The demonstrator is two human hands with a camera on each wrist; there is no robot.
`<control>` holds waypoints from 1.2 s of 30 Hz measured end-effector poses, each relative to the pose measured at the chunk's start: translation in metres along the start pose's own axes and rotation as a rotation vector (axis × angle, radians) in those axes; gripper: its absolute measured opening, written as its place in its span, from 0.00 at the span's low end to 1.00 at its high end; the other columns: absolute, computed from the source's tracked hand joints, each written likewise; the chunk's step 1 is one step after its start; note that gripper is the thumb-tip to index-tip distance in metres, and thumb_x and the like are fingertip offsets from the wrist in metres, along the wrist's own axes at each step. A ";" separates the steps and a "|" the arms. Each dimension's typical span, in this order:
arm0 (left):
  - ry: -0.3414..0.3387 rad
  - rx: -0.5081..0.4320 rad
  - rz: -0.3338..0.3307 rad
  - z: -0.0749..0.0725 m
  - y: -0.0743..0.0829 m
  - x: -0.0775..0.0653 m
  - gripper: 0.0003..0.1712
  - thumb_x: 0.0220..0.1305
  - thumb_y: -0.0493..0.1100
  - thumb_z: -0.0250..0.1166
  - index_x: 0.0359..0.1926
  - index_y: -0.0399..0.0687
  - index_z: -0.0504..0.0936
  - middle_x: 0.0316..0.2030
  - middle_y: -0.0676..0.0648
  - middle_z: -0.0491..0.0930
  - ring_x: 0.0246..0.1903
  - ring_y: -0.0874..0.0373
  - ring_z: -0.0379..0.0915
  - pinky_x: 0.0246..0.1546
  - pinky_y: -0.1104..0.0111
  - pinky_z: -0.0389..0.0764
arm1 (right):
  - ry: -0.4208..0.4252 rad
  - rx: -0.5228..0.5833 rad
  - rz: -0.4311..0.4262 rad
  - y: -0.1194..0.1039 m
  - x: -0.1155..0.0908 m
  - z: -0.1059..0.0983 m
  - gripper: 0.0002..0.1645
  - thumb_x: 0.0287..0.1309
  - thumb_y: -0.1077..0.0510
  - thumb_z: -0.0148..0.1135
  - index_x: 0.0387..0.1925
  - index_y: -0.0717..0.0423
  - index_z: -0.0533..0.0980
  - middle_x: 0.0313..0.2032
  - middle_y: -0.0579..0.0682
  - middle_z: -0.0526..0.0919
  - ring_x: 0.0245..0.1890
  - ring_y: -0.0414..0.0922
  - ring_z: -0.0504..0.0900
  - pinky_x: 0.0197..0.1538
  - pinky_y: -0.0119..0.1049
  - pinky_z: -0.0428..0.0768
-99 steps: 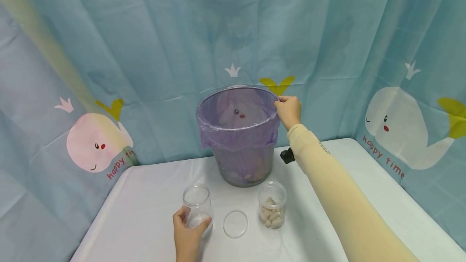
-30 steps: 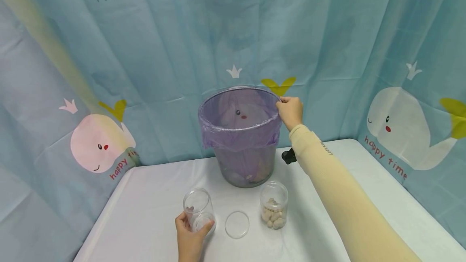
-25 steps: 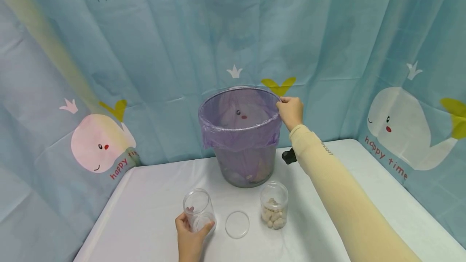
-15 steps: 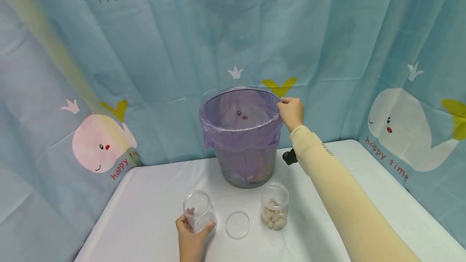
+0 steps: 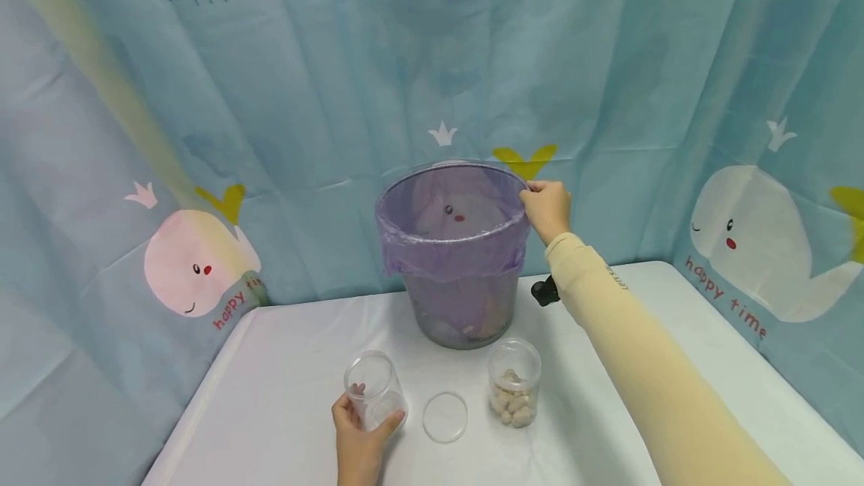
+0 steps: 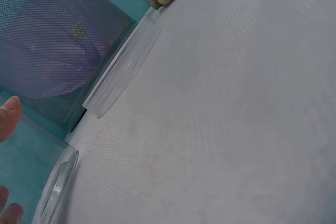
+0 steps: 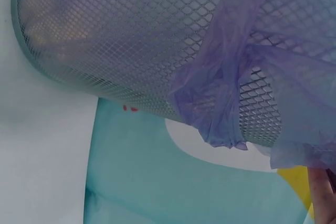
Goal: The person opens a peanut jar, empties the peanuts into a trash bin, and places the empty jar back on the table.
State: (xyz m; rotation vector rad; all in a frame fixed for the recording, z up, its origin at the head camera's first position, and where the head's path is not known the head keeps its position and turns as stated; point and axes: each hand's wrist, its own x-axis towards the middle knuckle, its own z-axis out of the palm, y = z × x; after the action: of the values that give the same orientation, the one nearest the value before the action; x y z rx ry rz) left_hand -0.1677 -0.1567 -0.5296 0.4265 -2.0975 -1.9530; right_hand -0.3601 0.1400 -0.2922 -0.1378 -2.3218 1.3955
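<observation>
My left hand [image 5: 361,441] holds a clear plastic jar [image 5: 385,388] at the table's front, fingers and thumb around its sides. The jar has nothing visible inside; its mouth leans slightly left. In the left wrist view its base [image 6: 55,190] is by the tabletop. My right hand [image 5: 545,208] grips the right rim of a mesh wastebasket [image 5: 466,313] lined with a purple plastic bag [image 5: 452,257]. The bag's gathered edge [image 7: 215,98] hangs outside the mesh in the right wrist view, where only a few fingers [image 7: 320,198] show.
A clear round lid [image 5: 445,417] lies flat right of the held jar. Further right stands a clear jar of unshelled peanuts [image 5: 514,396]. A small black object [image 5: 544,291] is under my right forearm. A blue whale-print curtain [image 5: 337,96] backs the white table [image 5: 290,366].
The jar in my left hand has tipped a little to the left. My right hand keeps its grip on the wastebasket's rim. The whole head view has drifted slightly.
</observation>
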 end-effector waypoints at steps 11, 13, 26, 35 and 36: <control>-0.022 0.074 0.015 -0.005 -0.003 0.000 0.61 0.43 0.37 0.81 0.72 0.36 0.52 0.71 0.26 0.57 0.73 0.29 0.48 0.75 0.39 0.51 | -0.032 0.015 0.039 -0.002 -0.002 -0.004 0.24 0.66 0.59 0.53 0.61 0.62 0.76 0.59 0.60 0.81 0.47 0.52 0.82 0.45 0.34 0.80; -0.030 0.100 0.023 -0.009 -0.003 -0.001 0.63 0.42 0.38 0.82 0.73 0.35 0.50 0.71 0.26 0.56 0.73 0.29 0.49 0.75 0.40 0.52 | -0.039 0.012 0.035 -0.001 -0.002 -0.004 0.24 0.66 0.59 0.54 0.61 0.62 0.76 0.58 0.60 0.82 0.46 0.52 0.82 0.44 0.34 0.80; -0.075 0.160 0.031 -0.037 0.003 -0.017 0.64 0.43 0.40 0.81 0.73 0.29 0.49 0.72 0.28 0.54 0.74 0.31 0.47 0.73 0.40 0.53 | -0.104 0.137 0.007 0.012 -0.003 -0.011 0.36 0.66 0.37 0.59 0.60 0.62 0.77 0.53 0.60 0.82 0.40 0.39 0.78 0.50 0.35 0.84; -0.082 0.203 0.008 -0.044 0.005 -0.029 0.62 0.42 0.42 0.82 0.71 0.28 0.53 0.70 0.26 0.57 0.72 0.30 0.51 0.72 0.40 0.56 | -0.166 0.238 -0.001 0.033 -0.018 -0.027 0.51 0.67 0.27 0.46 0.66 0.68 0.69 0.63 0.67 0.75 0.64 0.59 0.76 0.66 0.48 0.77; -0.090 0.205 -0.002 -0.045 0.004 -0.030 0.62 0.42 0.42 0.82 0.71 0.28 0.53 0.70 0.26 0.57 0.72 0.30 0.51 0.72 0.40 0.56 | -0.171 0.244 0.006 0.037 -0.020 -0.030 0.51 0.66 0.27 0.46 0.67 0.67 0.68 0.64 0.67 0.75 0.65 0.58 0.75 0.67 0.47 0.77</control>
State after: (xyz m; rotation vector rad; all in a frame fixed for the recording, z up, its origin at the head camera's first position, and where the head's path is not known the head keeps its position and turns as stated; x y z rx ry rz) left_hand -0.1240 -0.1867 -0.5214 0.3849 -2.3654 -1.7963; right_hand -0.3348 0.1764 -0.3181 0.0500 -2.2600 1.7405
